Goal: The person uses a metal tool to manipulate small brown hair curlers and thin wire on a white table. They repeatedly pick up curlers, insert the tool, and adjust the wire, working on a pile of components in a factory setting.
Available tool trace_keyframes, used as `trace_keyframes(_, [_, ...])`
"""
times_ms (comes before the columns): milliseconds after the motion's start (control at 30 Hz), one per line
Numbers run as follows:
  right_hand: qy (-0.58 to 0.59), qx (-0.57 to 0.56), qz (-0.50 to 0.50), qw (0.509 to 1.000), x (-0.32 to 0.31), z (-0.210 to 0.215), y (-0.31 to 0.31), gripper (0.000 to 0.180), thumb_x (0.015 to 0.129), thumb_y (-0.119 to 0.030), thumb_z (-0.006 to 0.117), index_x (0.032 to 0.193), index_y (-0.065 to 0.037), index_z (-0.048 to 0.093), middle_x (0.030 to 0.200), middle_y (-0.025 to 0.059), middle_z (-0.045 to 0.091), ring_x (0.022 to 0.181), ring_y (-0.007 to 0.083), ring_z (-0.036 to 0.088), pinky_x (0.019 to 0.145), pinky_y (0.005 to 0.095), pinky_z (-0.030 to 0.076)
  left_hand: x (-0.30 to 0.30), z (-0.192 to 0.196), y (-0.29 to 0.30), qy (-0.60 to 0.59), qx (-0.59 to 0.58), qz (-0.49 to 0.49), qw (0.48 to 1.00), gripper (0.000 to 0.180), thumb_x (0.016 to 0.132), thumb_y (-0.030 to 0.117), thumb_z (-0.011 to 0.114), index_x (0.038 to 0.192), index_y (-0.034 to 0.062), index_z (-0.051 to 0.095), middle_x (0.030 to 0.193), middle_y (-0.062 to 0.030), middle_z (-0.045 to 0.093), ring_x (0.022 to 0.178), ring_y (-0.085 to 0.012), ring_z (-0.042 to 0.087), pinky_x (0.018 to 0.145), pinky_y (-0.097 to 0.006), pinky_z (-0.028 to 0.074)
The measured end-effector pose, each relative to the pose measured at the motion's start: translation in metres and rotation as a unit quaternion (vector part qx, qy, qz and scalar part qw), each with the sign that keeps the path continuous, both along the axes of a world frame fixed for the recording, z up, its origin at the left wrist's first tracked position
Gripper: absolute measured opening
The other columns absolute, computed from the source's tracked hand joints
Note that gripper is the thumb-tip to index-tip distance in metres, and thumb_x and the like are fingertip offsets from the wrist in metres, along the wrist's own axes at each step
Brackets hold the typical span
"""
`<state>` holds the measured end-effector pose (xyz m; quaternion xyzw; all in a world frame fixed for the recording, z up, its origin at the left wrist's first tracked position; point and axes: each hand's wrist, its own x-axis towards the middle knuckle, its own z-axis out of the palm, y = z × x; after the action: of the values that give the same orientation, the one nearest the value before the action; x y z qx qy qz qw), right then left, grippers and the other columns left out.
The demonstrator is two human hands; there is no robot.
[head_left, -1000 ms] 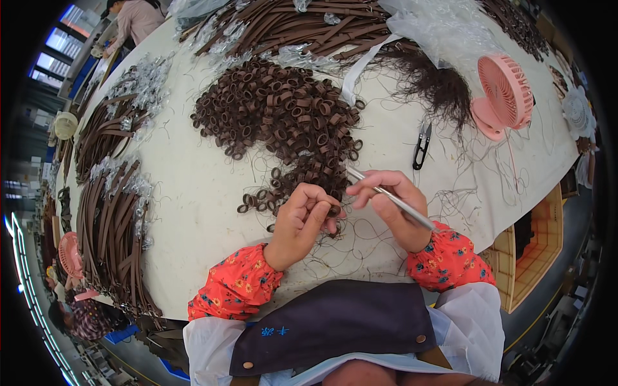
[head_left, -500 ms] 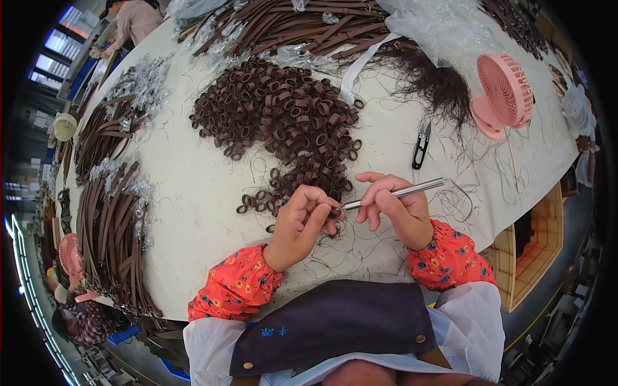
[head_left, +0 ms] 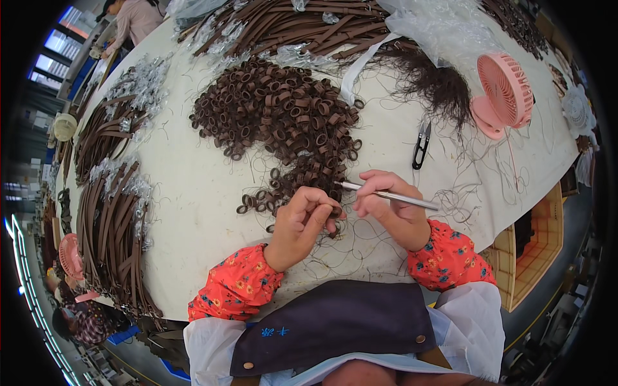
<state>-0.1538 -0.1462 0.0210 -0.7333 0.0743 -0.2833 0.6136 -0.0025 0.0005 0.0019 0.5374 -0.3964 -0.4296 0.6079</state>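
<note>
My left hand (head_left: 301, 222) is curled, pinching a small brown loop at the near edge of a heap of brown loops (head_left: 283, 122) on the white table (head_left: 193, 193). My right hand (head_left: 389, 212) holds a thin silver rod-like tool (head_left: 393, 196), lying almost level, its tip pointing left toward the left hand's fingers. The two hands nearly touch. Loose thin threads lie under and around both hands.
Black thread snips (head_left: 420, 145) lie beyond my right hand. A pink desk fan (head_left: 505, 96) stands at the right edge, next to a tuft of dark fibre (head_left: 438, 83). Bundles of brown straps (head_left: 116, 219) line the left and far sides. Another person (head_left: 132, 16) stands far left.
The silver tool has swung from pointing down-right to lying nearly level, its tip now at the left hand's fingers. My left hand stays at the loop pile's edge.
</note>
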Motion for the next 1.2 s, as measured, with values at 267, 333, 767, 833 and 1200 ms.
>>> trace_keyframes(267, [-0.018, -0.275, -0.041, 0.96, 0.009, -0.004, 0.008, 0.04, 0.072, -0.004, 0.071, 0.108, -0.011, 0.056, 0.087, 0.0026, 0.062, 0.082, 0.0265, 0.059, 0.076, 0.0358, 0.044, -0.003, 0.0, -0.001, -0.001, 0.0, 0.003, 1.0, 0.008, 0.096, 0.004, 0.047, 0.104, 0.0005, 0.047, 0.087, -0.0079, 0.062, 0.07, -0.008, 0.059, 0.061, -0.021, 0.047])
trace_keyframes(333, [0.002, -0.232, -0.04, 0.972, 0.007, -0.003, 0.008, 0.034, 0.078, -0.005, 0.067, 0.11, -0.009, 0.055, 0.088, 0.0039, 0.062, 0.082, 0.0236, 0.06, 0.077, 0.0357, 0.046, -0.002, -0.002, -0.001, -0.004, -0.006, 0.012, 1.0, 0.008, 0.096, 0.004, 0.046, 0.104, 0.0008, 0.046, 0.087, -0.0078, 0.062, 0.07, -0.0082, 0.058, 0.061, -0.021, 0.047])
trace_keyframes(767, [-0.023, 0.134, 0.062, 0.989, -0.003, 0.002, 0.001, 0.022, 0.099, -0.019, 0.042, 0.099, -0.004, 0.056, 0.066, -0.0005, 0.057, 0.069, 0.0106, 0.06, 0.107, 0.0409, 0.028, -0.001, 0.0, -0.002, 0.009, -0.012, 0.02, 1.0, 0.007, 0.098, 0.008, 0.044, 0.102, 0.003, 0.043, 0.092, -0.0095, 0.06, 0.078, -0.0117, 0.06, 0.06, -0.021, 0.048])
trace_keyframes(833, [-0.022, 0.13, 0.061, 0.989, -0.003, 0.0, 0.001, 0.021, 0.099, -0.019, 0.042, 0.099, -0.004, 0.056, 0.066, -0.0006, 0.057, 0.069, 0.0105, 0.06, 0.107, 0.0412, 0.028, 0.0, 0.0, -0.002, 0.01, -0.013, 0.016, 1.0, 0.007, 0.098, 0.009, 0.044, 0.102, 0.0028, 0.043, 0.092, -0.0095, 0.06, 0.078, -0.0119, 0.06, 0.06, -0.021, 0.048])
trace_keyframes(1200, [-0.019, 0.124, 0.063, 0.99, -0.002, -0.002, 0.002, 0.021, 0.099, -0.02, 0.043, 0.1, -0.003, 0.056, 0.069, -0.0003, 0.057, 0.069, 0.0106, 0.06, 0.107, 0.0407, 0.028, 0.0, -0.001, -0.001, 0.012, -0.013, 0.017, 1.0, 0.008, 0.098, 0.008, 0.045, 0.103, 0.0026, 0.043, 0.093, -0.0095, 0.06, 0.079, -0.012, 0.06, 0.06, -0.021, 0.048])
